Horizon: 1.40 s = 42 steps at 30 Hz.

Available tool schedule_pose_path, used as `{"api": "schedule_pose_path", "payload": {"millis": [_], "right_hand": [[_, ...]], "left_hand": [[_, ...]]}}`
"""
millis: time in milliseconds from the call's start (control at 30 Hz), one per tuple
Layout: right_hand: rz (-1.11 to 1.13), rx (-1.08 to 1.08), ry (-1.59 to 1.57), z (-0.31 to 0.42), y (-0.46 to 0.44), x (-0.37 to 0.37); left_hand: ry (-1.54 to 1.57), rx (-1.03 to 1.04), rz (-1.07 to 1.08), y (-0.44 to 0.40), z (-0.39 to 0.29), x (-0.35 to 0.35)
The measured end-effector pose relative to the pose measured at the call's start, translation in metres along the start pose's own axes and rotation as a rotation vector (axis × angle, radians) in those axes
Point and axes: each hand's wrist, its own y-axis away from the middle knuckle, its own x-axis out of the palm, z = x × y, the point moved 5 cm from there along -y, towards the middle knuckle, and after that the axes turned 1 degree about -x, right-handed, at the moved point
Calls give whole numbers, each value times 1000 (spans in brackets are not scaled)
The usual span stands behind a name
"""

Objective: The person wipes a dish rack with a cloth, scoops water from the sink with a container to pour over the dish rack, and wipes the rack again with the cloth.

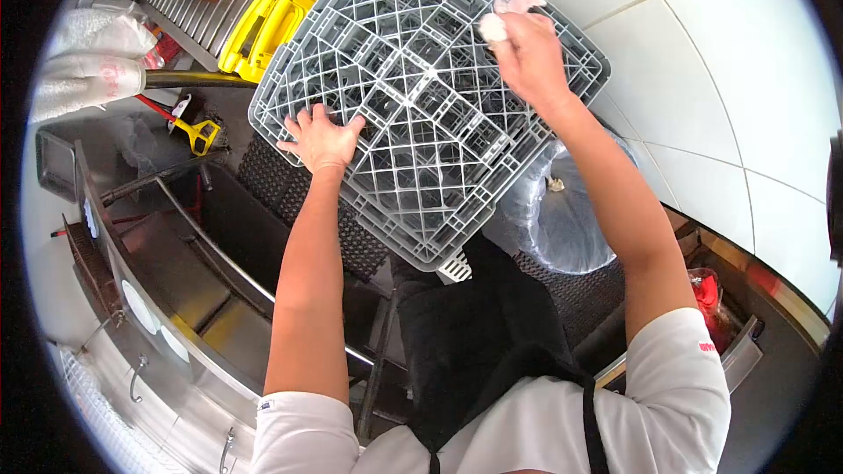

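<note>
A grey plastic lattice rack [413, 149], apparently on top of others like it, fills the middle of the head view. Spread across its left part is my left hand [323, 139], fingers apart and resting on the lattice. Over the rack's upper right side, my right hand [534, 57] is closed around a crumpled white and pinkish cloth [494, 28]. The cloth sticks out on both sides of the fingers, and its middle is hidden in the grip. I cannot tell whether it touches the lattice.
A clear plastic bag [562, 219] bulges beside the rack, near the white tiled wall [702, 61]. Yellow plastic holders [268, 31] stand at the upper left. A steel counter with a rail [211, 246] runs along the left, near a yellow-headed scraper [200, 135].
</note>
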Motion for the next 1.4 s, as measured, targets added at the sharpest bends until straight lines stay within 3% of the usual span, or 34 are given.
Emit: {"api": "schedule_pose_path", "payload": {"millis": [33, 100, 133, 200, 267, 300, 367, 467, 500, 633, 700, 767, 800, 833, 900, 1000, 1033, 1100, 1400], "right_hand": [[147, -13, 5, -3, -6, 10], [225, -113, 188, -2, 15, 60], [14, -144, 301, 0, 32, 82], [413, 106, -99, 28, 43, 104], [194, -130, -87, 77, 86, 117], [292, -97, -281, 99, 94, 110], [532, -106, -217, 106, 106, 108], [327, -249, -24, 89, 75, 87], [406, -233, 27, 71, 70, 91], [245, -261, 286, 9, 24, 72], [199, -189, 330, -19, -3, 44], [-58, 59, 4, -40, -18, 10], [-228, 191, -18, -47, -19, -4], [-328, 190, -33, -48, -17, -18], [-326, 419, -238, -39, -12, -42], [-401, 21, -38, -46, -8, -28], [-171, -49, 157, -47, -6, -11], [-50, -150, 272, -54, 9, 19], [128, -92, 347, -54, -5, 33]], "left_hand": [[-3, 1, 3, 0, 0, -1], [-8, -4, 23, 1, -1, -3], [-7, -7, 34, 2, -3, -5], [-10, -6, 22, 0, -5, -5], [-2, -1, -3, -1, 1, 3], [-6, 0, 6, -2, 0, 3], [-5, -8, 22, -1, -1, 1], [6, -8, -1, -1, 0, 2], [10, -4, -10, -1, 0, 3], [-5, -11, -7, 0, 0, 3], [3, -4, -23, 0, 0, 4], [7, -7, -21, 0, -2, 0], [1, -5, -26, 0, -1, 1], [-4, -3, -30, 0, 0, 3], [-37, 5, 4, 2, -2, 0], [-48, -2, 7, 1, -3, -1], [-48, 3, -2, 1, -3, 0], [-39, 7, -20, 0, 0, 4], [-60, 1, 3, -1, 1, 4]]}}
